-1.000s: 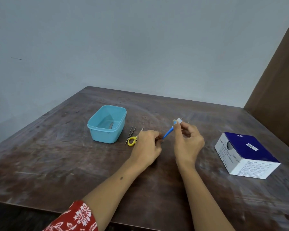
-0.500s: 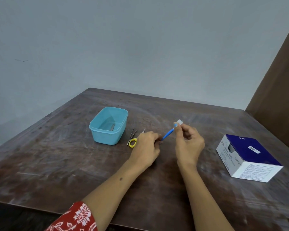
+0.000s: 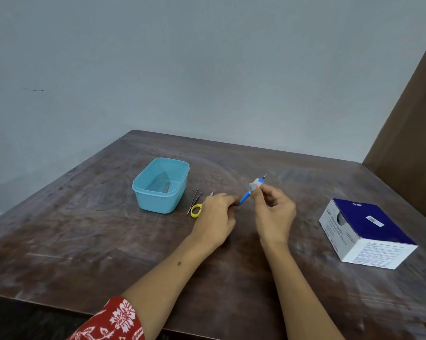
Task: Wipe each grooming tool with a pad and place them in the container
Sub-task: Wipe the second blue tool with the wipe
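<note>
left hand (image 3: 216, 217) grips lower end of blue-handled tool (image 3: 245, 198), frame centre | right hand (image 3: 273, 212) pinches white pad (image 3: 258, 182) on tool's upper end | container (image 3: 160, 186) left of centre on desk (image 3: 84, 241), 1 metal item inside | yellow scissors (image 3: 196, 210), tweezers (image 3: 194, 201) beside container | swab box (image 3: 365, 233) right

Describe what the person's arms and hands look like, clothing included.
Both forearms are bare to the hands. The left hand and right hand wear no gloves, rings, watch or bracelet that shows. Near the left elbow, at the lower edge of the view, is a red sleeve with a white floral print. No sleeve shows on the right arm.
</note>
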`<action>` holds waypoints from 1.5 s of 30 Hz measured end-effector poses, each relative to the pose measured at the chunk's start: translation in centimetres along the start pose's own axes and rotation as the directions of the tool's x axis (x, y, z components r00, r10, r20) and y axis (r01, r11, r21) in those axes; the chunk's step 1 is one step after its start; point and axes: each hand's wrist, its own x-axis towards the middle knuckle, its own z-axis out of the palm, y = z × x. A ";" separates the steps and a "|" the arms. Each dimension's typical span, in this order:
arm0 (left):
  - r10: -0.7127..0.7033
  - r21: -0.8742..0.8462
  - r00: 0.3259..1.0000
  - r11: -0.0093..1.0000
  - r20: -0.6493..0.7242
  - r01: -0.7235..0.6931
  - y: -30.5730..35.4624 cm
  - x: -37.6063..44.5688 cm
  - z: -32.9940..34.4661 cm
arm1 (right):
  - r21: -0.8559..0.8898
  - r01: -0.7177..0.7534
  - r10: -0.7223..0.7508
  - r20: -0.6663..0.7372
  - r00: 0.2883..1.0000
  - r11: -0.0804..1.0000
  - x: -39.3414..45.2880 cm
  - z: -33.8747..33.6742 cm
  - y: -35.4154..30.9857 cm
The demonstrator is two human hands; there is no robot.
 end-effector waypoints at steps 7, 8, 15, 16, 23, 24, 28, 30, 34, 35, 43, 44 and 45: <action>0.027 -0.043 1.000 0.999 -0.013 -0.028 0.3 0.0 0.4 | 0.004 0.058 -0.057 -0.092 0.994 0.998 0.1 -0.2 -0.1; 0.032 -0.045 0.999 0.998 -0.015 -0.032 0.3 -0.1 0.4 | -0.020 0.048 -0.049 -0.069 0.996 0.999 0.0 -0.1 0.0; 0.035 -0.052 0.997 0.998 -0.067 -0.039 0.1 0.0 0.3 | -0.131 0.070 -0.065 0.036 0.997 0.989 -0.4 0.1 0.0; 0.041 -0.058 0.997 0.997 -0.061 -0.045 0.2 0.0 0.4 | -0.120 0.090 -0.090 0.001 0.996 0.989 -0.4 0.0 -0.2; 0.053 -0.082 0.995 0.995 -0.081 -0.060 0.2 0.0 0.3 | -0.151 0.066 -0.060 0.041 0.997 0.986 -0.3 0.1 0.2; 0.050 -0.093 0.994 0.994 -0.096 -0.059 0.2 0.0 0.2 | -0.175 0.062 -0.047 0.088 0.995 0.983 -0.4 0.3 0.4; 0.029 -0.117 0.994 0.992 -0.103 -0.041 0.4 0.0 0.1 | -0.167 0.118 -0.108 0.065 0.992 0.979 -0.7 0.2 -0.1; 0.025 -0.124 0.997 0.992 -0.068 -0.034 0.5 -0.1 0.3 | -0.147 0.143 -0.146 -0.011 0.989 0.979 -0.6 0.0 -0.4; -0.041 -0.155 0.999 0.987 0.021 0.044 0.2 -0.1 0.3 | -0.176 0.142 -0.145 -0.009 0.989 0.974 -0.5 0.2 -0.1; -0.055 -0.153 0.998 0.986 0.022 0.058 0.1 -0.1 0.2 | -0.197 0.148 -0.152 -0.007 0.988 0.969 -0.5 0.2 0.0; 0.000 -0.307 0.957 0.947 -0.291 -0.093 1.1 0.2 -0.7 | -0.398 0.387 -0.345 0.177 0.922 0.832 -0.7 -0.1 0.3; 0.005 -0.330 0.954 0.938 -0.301 -0.109 1.2 0.3 -0.8 | -0.411 0.409 -0.357 0.200 0.913 0.815 -0.8 0.0 0.5; 0.006 -0.342 0.951 0.932 -0.310 -0.118 1.2 0.3 -0.9 | -0.419 0.424 -0.369 0.211 0.905 0.803 -0.8 0.0 0.6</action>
